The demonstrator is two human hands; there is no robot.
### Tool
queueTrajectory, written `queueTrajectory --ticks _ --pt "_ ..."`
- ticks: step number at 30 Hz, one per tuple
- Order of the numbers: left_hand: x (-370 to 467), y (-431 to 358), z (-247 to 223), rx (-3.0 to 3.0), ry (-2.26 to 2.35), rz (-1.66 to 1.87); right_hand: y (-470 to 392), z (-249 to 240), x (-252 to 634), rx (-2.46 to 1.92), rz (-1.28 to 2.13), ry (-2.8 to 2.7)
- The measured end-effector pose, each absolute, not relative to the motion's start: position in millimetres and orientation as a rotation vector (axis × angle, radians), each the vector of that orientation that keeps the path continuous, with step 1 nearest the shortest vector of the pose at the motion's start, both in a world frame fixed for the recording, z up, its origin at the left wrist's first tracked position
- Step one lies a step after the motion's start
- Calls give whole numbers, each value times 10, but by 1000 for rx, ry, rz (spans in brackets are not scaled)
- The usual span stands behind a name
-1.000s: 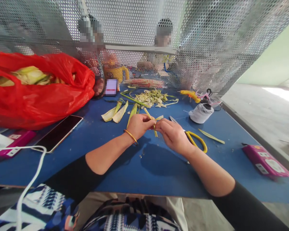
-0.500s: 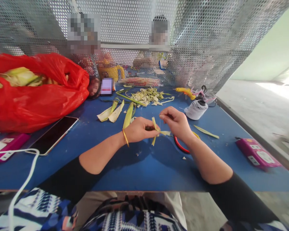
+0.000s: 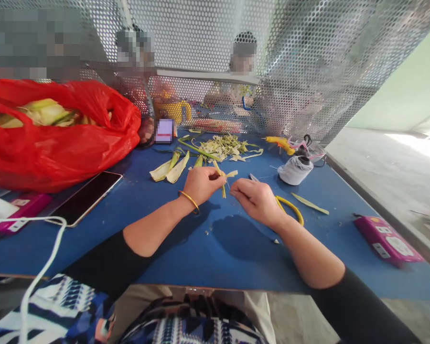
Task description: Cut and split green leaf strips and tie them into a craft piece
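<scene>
My left hand [image 3: 202, 186], with a gold bangle at the wrist, pinches a small bundle of pale corn husk strips [image 3: 231, 174] whose ends stick out in several directions. Just to its right, my right hand [image 3: 256, 198] is closed with fingertips together on a fine white thread [image 3: 229, 184] that runs to the husk strips. Scissors [image 3: 292, 206] lie partly hidden under the right hand, a yellow handle and the blade tip showing. Beyond that hand stands a cone of white thread [image 3: 295, 171]. A loose husk strip [image 3: 311, 204] lies to the right.
Cut husk scraps [image 3: 224, 146] are heaped at the back, with larger husk pieces [image 3: 177, 168] nearer. A red plastic bag [image 3: 103, 124] and phone [image 3: 89, 196] are left; a purple power strip [image 3: 389, 239] is right. People sit behind a perforated metal screen [image 3: 200, 28].
My left hand has moved slightly away from me and left with the husk strips. My right hand has come down and closer to them, uncovering the scissors' blade tip. The camera view has shifted slightly.
</scene>
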State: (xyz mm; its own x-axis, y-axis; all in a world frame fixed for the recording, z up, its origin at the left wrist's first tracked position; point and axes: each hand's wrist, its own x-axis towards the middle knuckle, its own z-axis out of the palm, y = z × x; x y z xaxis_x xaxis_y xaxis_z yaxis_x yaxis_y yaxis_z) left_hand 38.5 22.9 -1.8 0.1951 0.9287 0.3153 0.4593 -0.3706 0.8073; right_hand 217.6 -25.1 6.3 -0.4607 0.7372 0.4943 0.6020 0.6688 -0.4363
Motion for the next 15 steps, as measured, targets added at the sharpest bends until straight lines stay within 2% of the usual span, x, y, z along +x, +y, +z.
queueTrajectory --ticks 3,5,8,15 --pt "394 160 10 2195 1260 941 -268 97 2187 -1010 273 -2144" --pt "394 123 14 2293 1082 823 -244 121 2216 -1060 347 -2050" --pt "382 104 12 2174 803 750 -155 132 2277 -1137 528 -1873" --pt "358 177 51 1836 896 1053 -19 5 2245 -1331 872 -1599"
